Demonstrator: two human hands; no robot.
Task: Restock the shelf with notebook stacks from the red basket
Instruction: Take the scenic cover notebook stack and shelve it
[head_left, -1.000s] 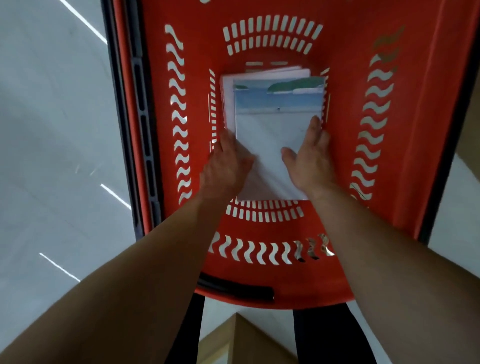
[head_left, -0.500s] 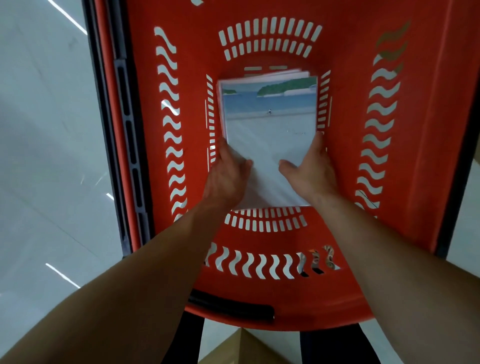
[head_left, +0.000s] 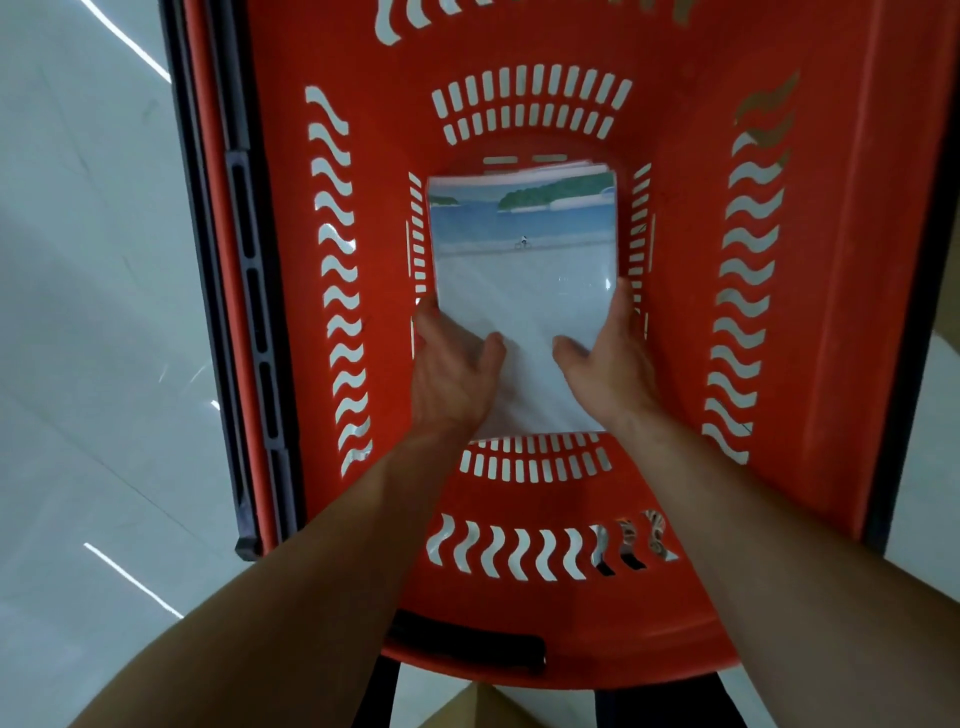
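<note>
red basket (head_left: 691, 332) on pale glossy floor (head_left: 78, 312); both hands grip notebk stack (head_left: 524, 270)

Even, rather dim indoor light. Bright ceiling lamps streak as white lines across the glossy floor (head_left: 93, 364). A small glare spot sits on the plastic-wrapped notebook stack (head_left: 524, 270). The wide lens bows the red basket (head_left: 675, 312) outward; forearms near the bottom edge look soft.
</note>
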